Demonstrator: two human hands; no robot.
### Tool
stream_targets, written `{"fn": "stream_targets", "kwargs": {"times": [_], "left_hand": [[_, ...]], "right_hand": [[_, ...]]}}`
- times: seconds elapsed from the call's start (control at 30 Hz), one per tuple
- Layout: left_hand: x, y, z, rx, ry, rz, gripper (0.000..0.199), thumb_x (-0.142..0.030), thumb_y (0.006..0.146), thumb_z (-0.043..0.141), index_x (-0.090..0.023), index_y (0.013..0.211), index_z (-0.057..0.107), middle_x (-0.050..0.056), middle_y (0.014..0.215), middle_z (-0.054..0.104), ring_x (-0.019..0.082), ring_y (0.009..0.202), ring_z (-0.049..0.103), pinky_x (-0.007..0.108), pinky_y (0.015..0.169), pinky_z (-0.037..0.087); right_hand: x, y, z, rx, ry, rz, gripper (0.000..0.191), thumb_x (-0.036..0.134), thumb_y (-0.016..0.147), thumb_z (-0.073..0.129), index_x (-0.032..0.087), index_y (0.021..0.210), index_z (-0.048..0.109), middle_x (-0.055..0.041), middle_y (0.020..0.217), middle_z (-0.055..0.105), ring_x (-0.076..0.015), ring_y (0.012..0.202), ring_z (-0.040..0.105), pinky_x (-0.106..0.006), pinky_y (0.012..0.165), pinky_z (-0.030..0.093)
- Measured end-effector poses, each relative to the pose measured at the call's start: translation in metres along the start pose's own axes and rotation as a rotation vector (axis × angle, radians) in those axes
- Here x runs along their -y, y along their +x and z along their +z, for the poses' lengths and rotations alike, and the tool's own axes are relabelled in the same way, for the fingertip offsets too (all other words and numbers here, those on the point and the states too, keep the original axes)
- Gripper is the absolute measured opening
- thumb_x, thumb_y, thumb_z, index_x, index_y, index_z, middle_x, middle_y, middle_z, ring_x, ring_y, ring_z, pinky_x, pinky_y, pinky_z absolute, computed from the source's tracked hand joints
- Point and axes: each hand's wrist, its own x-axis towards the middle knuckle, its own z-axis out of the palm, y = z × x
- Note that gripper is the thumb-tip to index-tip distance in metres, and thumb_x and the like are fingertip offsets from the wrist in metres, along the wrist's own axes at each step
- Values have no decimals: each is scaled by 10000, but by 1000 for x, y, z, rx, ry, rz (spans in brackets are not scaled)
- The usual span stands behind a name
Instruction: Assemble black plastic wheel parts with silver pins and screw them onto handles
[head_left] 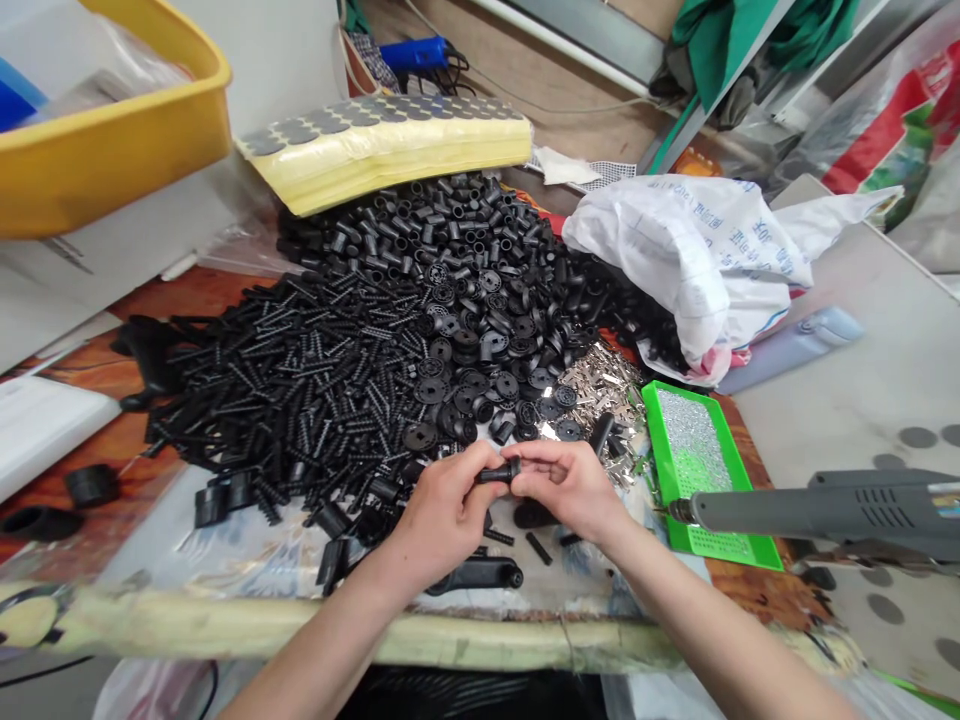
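Note:
My left hand (pixel 448 508) grips a small black cylindrical plastic part (pixel 495 474) between thumb and fingers. From the other side, my right hand (pixel 566 484) pinches the flanged end of that part. Both hands are over the front of the table. Just below them lies a black handle-like piece (pixel 476 574). Beyond the hands spreads a large heap of black ribbed rods (pixel 300 360). Black round discs (pixel 469 385) and short black tubes (pixel 450 225) adjoin it. A pile of small metal clips (pixel 604 395) lies right of the discs.
A green tray (pixel 757 550) of tiny silvery pieces stands at right, with a grey power screwdriver (pixel 787 508) reaching over it. Stacked yellow sticker sheets (pixel 397 150) lie behind the heap. A white sack (pixel 697 260) and a yellow bin (pixel 150 150) flank it. A padded bar (pixel 300 625) edges the front.

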Motion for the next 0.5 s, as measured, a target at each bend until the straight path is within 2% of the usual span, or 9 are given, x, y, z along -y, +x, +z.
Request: {"fn": "stream_targets", "kwargs": {"times": [0.13, 0.2, 0.3, 0.5], "left_hand": [[2, 1, 2, -17, -167, -98, 58, -166, 781, 544, -220, 760, 543, -61, 591, 471, 117, 525, 404, 233, 524, 306], [2, 2, 2, -5, -304, -156, 42, -199, 769, 563, -212, 751, 528, -54, 610, 488, 122, 559, 439, 229, 536, 331], [0, 4, 2, 25, -432, -210, 67, -217, 755, 587, -203, 760, 522, -43, 645, 532, 122, 597, 479, 227, 560, 364], [-5, 6, 0, 58, -568, -280, 131, -241, 759, 615, -203, 831, 513, -59, 629, 560, 100, 550, 470, 222, 533, 385]], "right_hand": [[-1, -2, 0, -77, -251, -295, 247, 208, 762, 693, 215, 1006, 733, -54, 863, 742, -186, 760, 687, -324, 714, 581], [0, -3, -2, -70, -332, -399, 264, 204, 790, 679, 230, 1049, 718, -60, 906, 743, -198, 815, 687, -343, 752, 576], [3, -3, -5, -41, -383, -417, 274, 219, 812, 672, 232, 1084, 699, -55, 885, 742, -199, 817, 689, -348, 743, 578], [12, -3, -7, -48, -407, -408, 301, 217, 804, 679, 208, 1105, 680, -62, 891, 727, -189, 792, 675, -340, 735, 573]]}}
